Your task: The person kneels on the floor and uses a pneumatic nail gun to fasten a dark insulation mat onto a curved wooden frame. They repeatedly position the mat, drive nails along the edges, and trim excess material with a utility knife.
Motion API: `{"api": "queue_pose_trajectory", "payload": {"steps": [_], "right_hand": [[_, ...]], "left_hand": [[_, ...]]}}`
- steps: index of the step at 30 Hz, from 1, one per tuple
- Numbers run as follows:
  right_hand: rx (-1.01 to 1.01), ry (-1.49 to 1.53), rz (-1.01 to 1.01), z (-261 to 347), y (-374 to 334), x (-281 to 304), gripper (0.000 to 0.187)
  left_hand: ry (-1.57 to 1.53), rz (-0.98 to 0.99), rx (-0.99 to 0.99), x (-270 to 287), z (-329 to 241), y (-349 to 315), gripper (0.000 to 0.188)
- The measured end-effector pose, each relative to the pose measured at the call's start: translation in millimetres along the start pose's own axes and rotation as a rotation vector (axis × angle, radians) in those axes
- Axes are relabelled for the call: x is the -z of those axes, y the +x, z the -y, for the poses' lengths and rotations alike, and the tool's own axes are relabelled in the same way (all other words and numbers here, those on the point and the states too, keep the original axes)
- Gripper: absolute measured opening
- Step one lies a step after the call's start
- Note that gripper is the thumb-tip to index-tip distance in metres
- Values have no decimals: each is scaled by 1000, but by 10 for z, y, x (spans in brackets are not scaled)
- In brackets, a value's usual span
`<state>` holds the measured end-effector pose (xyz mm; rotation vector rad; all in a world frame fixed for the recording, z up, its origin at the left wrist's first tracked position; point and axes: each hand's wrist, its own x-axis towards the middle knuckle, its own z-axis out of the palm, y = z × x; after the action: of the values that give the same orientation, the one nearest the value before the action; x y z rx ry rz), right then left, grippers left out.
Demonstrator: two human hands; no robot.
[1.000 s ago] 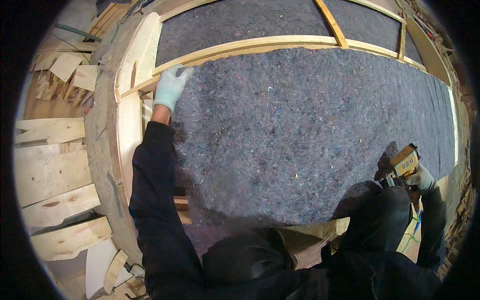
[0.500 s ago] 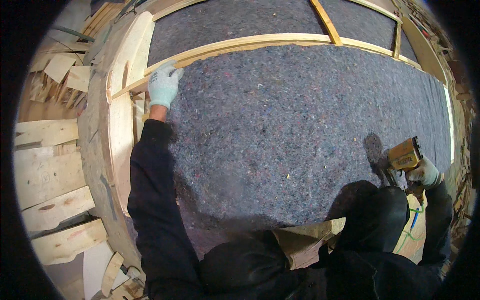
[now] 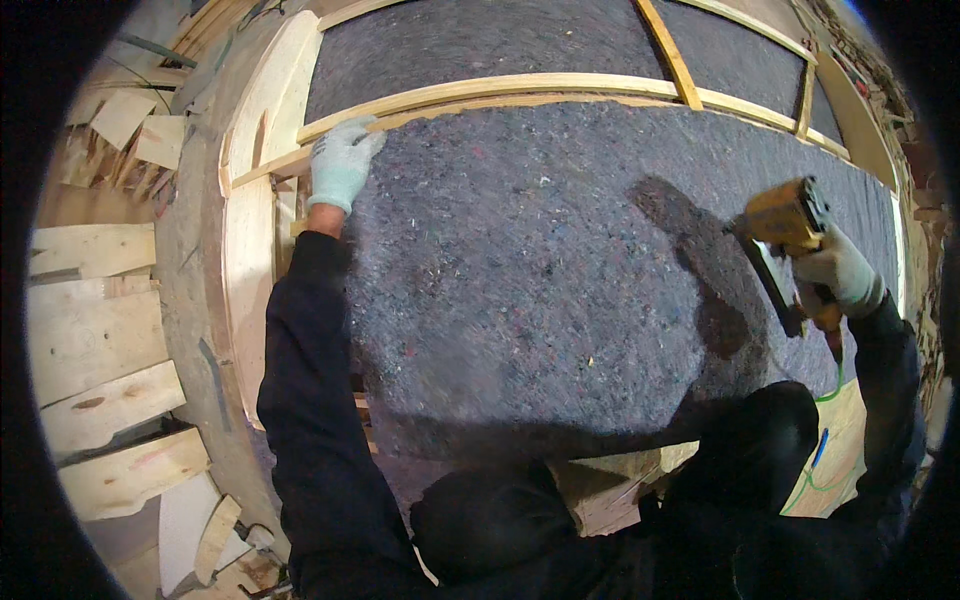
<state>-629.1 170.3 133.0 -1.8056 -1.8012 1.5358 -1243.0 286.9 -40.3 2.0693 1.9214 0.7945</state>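
Observation:
A large sheet of speckled grey felt (image 3: 520, 270) lies over a wooden frame before me. My left hand (image 3: 343, 165), in a pale glove, grips the felt's far left corner against the wooden slat (image 3: 480, 92); its fingertips are partly hidden. On the right, my gloved right hand (image 3: 845, 270) is closed round the handle of a yellow and black pneumatic staple gun (image 3: 787, 215). The tool is held above the felt, apart from it, and casts a dark shadow there. A green air hose (image 3: 838, 378) runs down from its handle.
Beyond the slat, more grey felt (image 3: 480, 45) lies inside the frame, crossed by a narrow wooden bar (image 3: 668, 50). A pale board (image 3: 250, 270) edges the frame at left. Wood offcuts (image 3: 95, 325) cover the floor further left. My knee (image 3: 755, 440) is close to the near edge.
My right hand has raised the staple gun and moved it away from my knee, farther over the felt. My left hand stays at the felt's corner. The view has shifted slightly.

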Motion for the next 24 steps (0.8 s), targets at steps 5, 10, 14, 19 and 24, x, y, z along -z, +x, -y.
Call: {"api": "queue_pose_trajectory", "payload": {"steps": [5, 10, 14, 19, 24], "right_hand": [[131, -292, 76, 632, 771, -231, 16], [601, -618, 149, 1259, 1507, -578, 20], [256, -418, 151, 1521, 1843, -786, 30], [270, -227, 125, 1583, 2057, -890, 34], [352, -454, 142, 1584, 2187, -905, 31]], "left_hand": [[16, -28, 27, -25, -5, -24, 36], [-4, -24, -25, -17, 12, -15, 36], [-8, -11, -17, -20, 35, -7, 35], [-58, -36, 18, -44, 30, -8, 34], [-54, -44, -16, -36, 5, -13, 33]]}}
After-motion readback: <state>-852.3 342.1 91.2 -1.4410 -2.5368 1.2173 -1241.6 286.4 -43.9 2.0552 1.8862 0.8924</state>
